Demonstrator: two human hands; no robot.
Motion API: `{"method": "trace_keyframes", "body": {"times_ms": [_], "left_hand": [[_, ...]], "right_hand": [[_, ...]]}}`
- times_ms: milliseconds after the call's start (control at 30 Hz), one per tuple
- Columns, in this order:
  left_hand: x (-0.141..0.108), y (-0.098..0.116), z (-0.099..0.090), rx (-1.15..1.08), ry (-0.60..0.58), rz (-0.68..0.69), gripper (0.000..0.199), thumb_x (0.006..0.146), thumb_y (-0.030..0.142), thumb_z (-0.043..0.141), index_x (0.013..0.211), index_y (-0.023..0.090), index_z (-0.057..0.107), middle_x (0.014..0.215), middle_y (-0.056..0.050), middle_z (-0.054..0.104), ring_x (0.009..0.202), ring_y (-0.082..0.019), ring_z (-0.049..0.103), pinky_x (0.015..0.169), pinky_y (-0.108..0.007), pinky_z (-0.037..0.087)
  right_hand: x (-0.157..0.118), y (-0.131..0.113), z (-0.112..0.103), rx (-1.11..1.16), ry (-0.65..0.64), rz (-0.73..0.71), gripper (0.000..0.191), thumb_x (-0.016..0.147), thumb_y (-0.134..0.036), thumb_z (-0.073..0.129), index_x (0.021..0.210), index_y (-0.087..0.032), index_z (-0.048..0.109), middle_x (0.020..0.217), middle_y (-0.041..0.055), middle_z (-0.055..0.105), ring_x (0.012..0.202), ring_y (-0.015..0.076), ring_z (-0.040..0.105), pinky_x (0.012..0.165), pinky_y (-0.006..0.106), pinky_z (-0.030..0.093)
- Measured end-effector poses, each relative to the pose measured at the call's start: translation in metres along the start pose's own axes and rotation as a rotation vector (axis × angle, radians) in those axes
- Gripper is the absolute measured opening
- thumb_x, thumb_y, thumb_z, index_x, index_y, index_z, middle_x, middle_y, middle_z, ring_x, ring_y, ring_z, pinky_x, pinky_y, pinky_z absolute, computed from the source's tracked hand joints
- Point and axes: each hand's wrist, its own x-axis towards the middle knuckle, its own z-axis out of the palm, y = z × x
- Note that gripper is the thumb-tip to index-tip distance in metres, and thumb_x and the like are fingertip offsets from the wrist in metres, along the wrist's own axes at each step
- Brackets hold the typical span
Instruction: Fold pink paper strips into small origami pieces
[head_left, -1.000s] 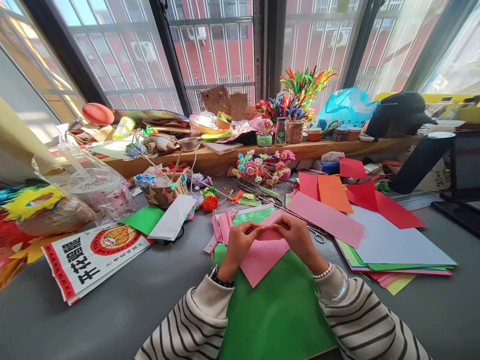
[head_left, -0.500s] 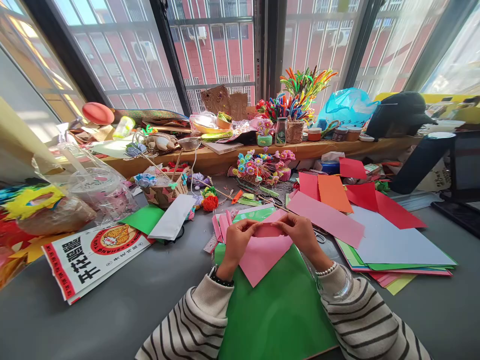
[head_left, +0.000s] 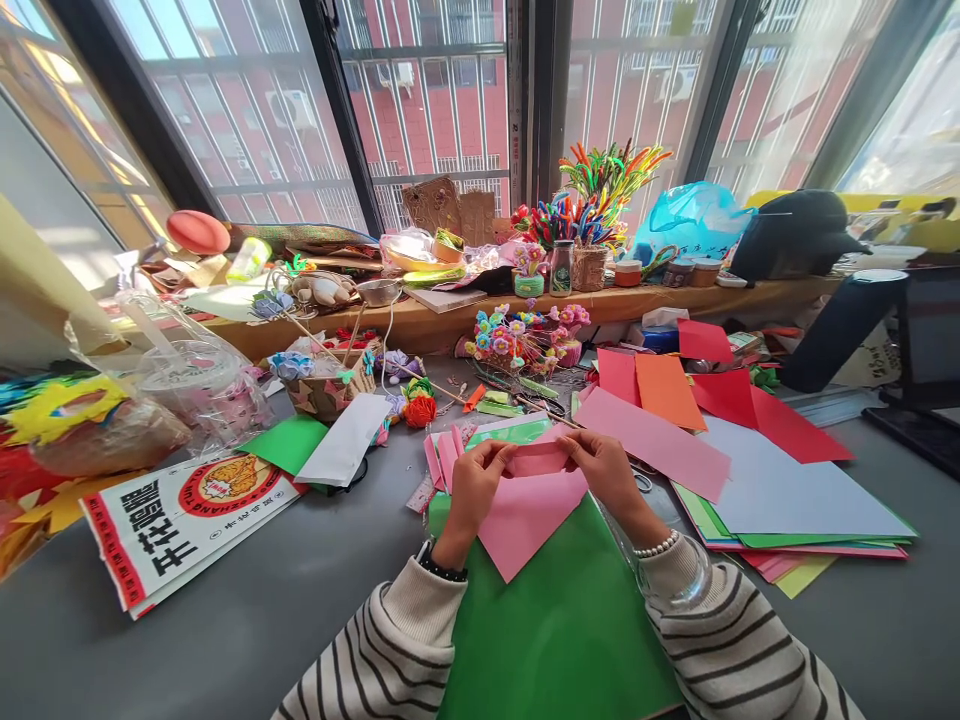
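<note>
In the head view, the left hand and the right hand are apart, one at each end of a folded pink paper strip, with thumb and fingers of each pinched on it. The strip is stretched between them above a pink paper sheet, whose pointed corner is turned toward the person and lies over a large green sheet on the grey bench. Just beyond the left hand lie some narrow folded pink pieces. By the right hand, the handle of a pair of scissors shows partly, near a long pink rectangle. Farther right, an orange sheet lies among red ones, and a white sheet tops a stack of coloured paper. On the left side of the bench, a white printed paper with a red border lies near a small green sheet. Small craft flowers stand beyond the hands, and on the window ledge are bright pipe cleaners and a blue plastic bag.
</note>
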Motion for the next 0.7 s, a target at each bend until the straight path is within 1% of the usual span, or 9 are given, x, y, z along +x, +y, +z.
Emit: {"method": "trace_keyframes", "body": {"times_ms": [133,200,267,333,400,500,600,700], "left_hand": [[0.0008,-0.0006,0.0002,-0.016,-0.023,-0.02,0.025,0.071,0.035,0.05,0.076,0.014,0.062,0.057,0.0,0.056,0.052,-0.012,0.053,0.052,-0.022,0.043],[0.0011,-0.0007,-0.0001,-0.027,-0.057,-0.034,0.024,0.071,0.035,0.05,0.075,0.014,0.062,0.059,-0.001,0.057,0.054,-0.013,0.054,0.053,-0.023,0.044],[0.0008,-0.0009,-0.0005,-0.028,-0.099,-0.022,0.023,0.07,0.034,0.051,0.074,0.015,0.063,0.065,-0.002,0.06,0.06,-0.015,0.056,0.057,-0.024,0.044],[-0.0001,-0.0011,-0.0004,-0.009,-0.153,0.003,0.021,0.068,0.033,0.054,0.073,0.016,0.064,0.071,-0.004,0.063,0.068,-0.017,0.056,0.062,-0.024,0.044],[-0.0011,-0.0013,0.0004,0.022,-0.212,0.019,0.019,0.067,0.033,0.055,0.072,0.017,0.065,0.074,-0.005,0.064,0.072,-0.018,0.056,0.064,-0.025,0.043],[-0.0021,-0.0012,0.0017,0.055,-0.266,0.014,0.019,0.066,0.034,0.055,0.069,0.018,0.065,0.072,-0.004,0.064,0.069,-0.017,0.056,0.062,-0.025,0.043],[-0.0016,-0.0009,0.0013,0.039,-0.293,-0.003,0.02,0.066,0.035,0.056,0.067,0.017,0.065,0.069,-0.004,0.062,0.067,-0.016,0.054,0.059,-0.024,0.042],[0.0003,-0.0009,-0.0009,-0.018,-0.252,-0.034,0.019,0.065,0.034,0.058,0.066,0.015,0.064,0.069,-0.003,0.058,0.067,-0.014,0.052,0.057,-0.022,0.04]], "right_hand": [[0.0004,0.0011,0.0002,-0.07,0.026,-0.057,0.027,0.077,-0.036,0.044,0.066,-0.015,0.057,0.051,-0.0004,0.052,0.046,0.0114,0.049,0.046,0.02,0.039],[0.0,0.0003,-0.0006,-0.176,0.056,-0.101,0.027,0.077,-0.035,0.042,0.065,-0.015,0.056,0.05,-0.0007,0.051,0.047,0.0116,0.048,0.046,0.02,0.037],[-0.0009,-0.0014,-0.0012,-0.288,0.07,-0.14,0.026,0.078,-0.034,0.042,0.065,-0.016,0.056,0.051,-0.0006,0.052,0.048,0.0118,0.047,0.046,0.021,0.035],[-0.0023,-0.0037,-0.0012,-0.351,0.049,-0.171,0.025,0.078,-0.033,0.042,0.065,-0.017,0.056,0.054,-0.0001,0.054,0.049,0.0121,0.047,0.047,0.021,0.034],[-0.0036,-0.0059,-0.0003,-0.367,-0.007,-0.201,0.024,0.078,-0.032,0.043,0.066,-0.017,0.057,0.056,0.0002,0.056,0.051,0.0124,0.048,0.049,0.022,0.034],[-0.0048,-0.0079,0.0016,-0.331,-0.056,-0.222,0.023,0.077,-0.033,0.044,0.065,-0.018,0.057,0.056,0.0,0.056,0.051,0.0124,0.048,0.049,0.022,0.035],[-0.0045,-0.0076,0.0022,-0.213,-0.025,-0.195,0.024,0.076,-0.035,0.046,0.065,-0.017,0.057,0.055,0.0,0.055,0.051,0.012,0.048,0.048,0.022,0.037],[-0.0036,-0.0065,0.0021,-0.034,-0.008,-0.132,0.025,0.075,-0.038,0.047,0.072,-0.016,0.056,0.062,0.0011,0.057,0.052,0.0115,0.05,0.051,0.022,0.041]]}}
